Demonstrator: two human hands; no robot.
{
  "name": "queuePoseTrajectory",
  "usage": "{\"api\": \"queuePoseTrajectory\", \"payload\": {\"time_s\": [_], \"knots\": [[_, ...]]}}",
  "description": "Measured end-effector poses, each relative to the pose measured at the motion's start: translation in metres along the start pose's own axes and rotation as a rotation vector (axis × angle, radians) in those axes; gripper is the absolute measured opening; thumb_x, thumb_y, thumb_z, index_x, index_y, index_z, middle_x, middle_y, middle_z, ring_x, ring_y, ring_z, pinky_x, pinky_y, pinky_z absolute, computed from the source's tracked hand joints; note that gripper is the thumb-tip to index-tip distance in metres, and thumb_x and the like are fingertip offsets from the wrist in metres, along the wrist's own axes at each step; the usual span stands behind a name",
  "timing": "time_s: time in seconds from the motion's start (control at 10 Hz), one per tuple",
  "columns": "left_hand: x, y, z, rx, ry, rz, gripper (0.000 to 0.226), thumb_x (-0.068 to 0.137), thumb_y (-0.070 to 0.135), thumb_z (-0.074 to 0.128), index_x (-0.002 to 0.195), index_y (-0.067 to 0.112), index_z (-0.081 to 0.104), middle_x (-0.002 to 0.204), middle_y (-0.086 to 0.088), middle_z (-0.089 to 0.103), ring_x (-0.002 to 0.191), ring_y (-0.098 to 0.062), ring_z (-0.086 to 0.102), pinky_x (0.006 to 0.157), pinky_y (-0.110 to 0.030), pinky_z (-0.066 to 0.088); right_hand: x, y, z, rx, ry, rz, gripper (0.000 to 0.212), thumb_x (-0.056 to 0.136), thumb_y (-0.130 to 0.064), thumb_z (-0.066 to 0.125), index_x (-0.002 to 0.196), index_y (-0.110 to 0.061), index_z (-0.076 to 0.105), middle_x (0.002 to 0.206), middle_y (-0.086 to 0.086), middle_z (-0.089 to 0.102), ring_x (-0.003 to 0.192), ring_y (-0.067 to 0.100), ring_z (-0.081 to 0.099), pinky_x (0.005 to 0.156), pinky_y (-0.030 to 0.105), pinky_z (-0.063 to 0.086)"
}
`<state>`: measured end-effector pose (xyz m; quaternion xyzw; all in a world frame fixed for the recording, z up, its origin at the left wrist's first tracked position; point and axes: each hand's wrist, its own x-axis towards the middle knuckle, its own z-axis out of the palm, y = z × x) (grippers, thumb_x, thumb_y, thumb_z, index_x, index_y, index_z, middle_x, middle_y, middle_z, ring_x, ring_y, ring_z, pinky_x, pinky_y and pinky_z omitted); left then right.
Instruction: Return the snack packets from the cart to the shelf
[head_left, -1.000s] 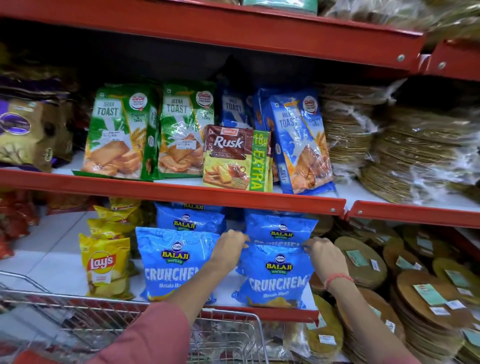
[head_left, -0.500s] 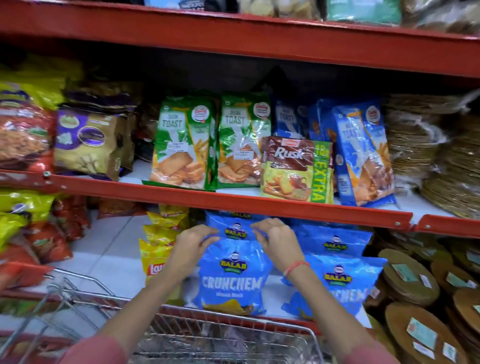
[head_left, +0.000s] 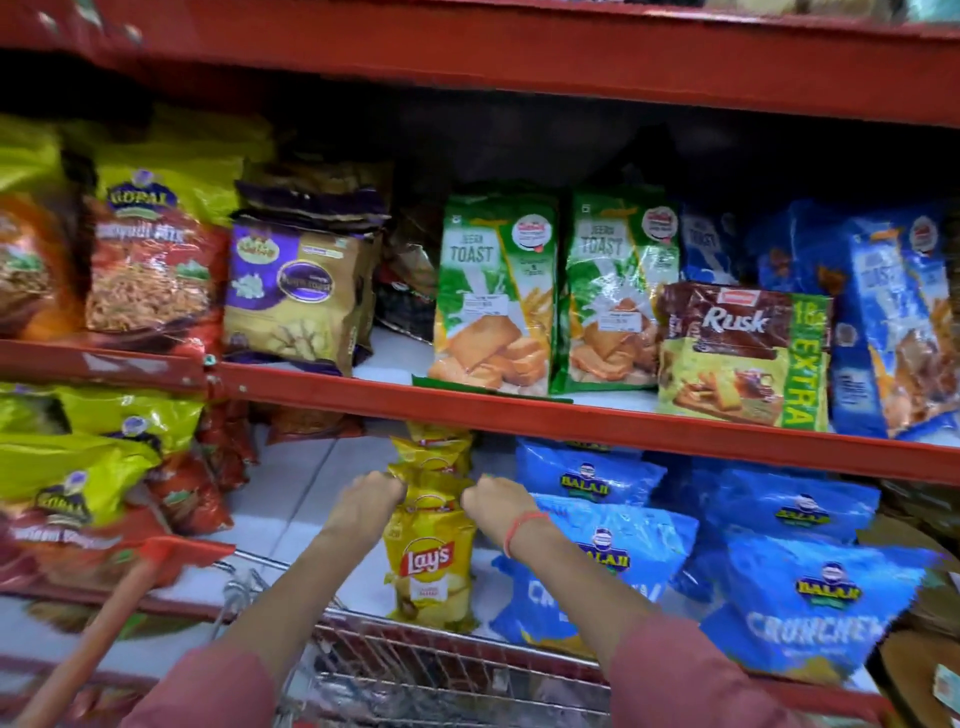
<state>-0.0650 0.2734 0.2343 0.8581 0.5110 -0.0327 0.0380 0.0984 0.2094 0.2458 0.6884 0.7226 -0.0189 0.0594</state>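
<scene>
A yellow Lay's packet (head_left: 431, 566) stands upright on the lower shelf (head_left: 291, 499), in front of more yellow packets. My left hand (head_left: 366, 501) pinches its top left corner and my right hand (head_left: 496, 504) pinches its top right corner. Blue Balaji Crunchem packets (head_left: 618, 551) lie just right of it, one partly hidden behind my right forearm. The wire cart (head_left: 415, 670) sits below my arms at the bottom of the view; what it holds is blurred.
Above, a red-edged shelf (head_left: 571, 415) carries green Jeera Toast packs (head_left: 498, 291), a Rusk pack (head_left: 743, 353) and blue toast packs. Yellow and red Gopal bags (head_left: 78, 483) fill the left side. The cart's red handle (head_left: 104, 623) rises at lower left.
Both hands moved left, from the tops of the blue Balaji packets to the top of the yellow Lay's packet. The view has shifted left too.
</scene>
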Motion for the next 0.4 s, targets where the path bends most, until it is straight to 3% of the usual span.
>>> {"api": "queuePoseTrajectory", "payload": {"time_s": [0.3,0.4], "knots": [[0.003,-0.021,0.003,0.107,0.056,0.041,0.031,0.089,0.004,0.051,0.115,0.016,0.061,0.117,-0.013,0.067,0.110,-0.032,0.062,0.092,-0.041,0.051,0.006,-0.015,0.005,-0.003,0.005,-0.015,0.027,0.087,0.010,0.045,0.109,0.004,0.060,0.111,0.027,0.064,0.108,0.044,0.060,0.088,0.050,0.051],[0.003,-0.017,0.007,0.101,0.103,0.060,0.028,0.090,0.004,0.052,0.114,0.014,0.061,0.117,-0.011,0.067,0.109,-0.030,0.063,0.090,-0.040,0.053,0.006,-0.012,0.010,-0.024,0.005,-0.002,0.027,0.091,0.002,0.047,0.115,0.000,0.059,0.113,0.025,0.064,0.111,0.041,0.057,0.091,0.047,0.050]]}}
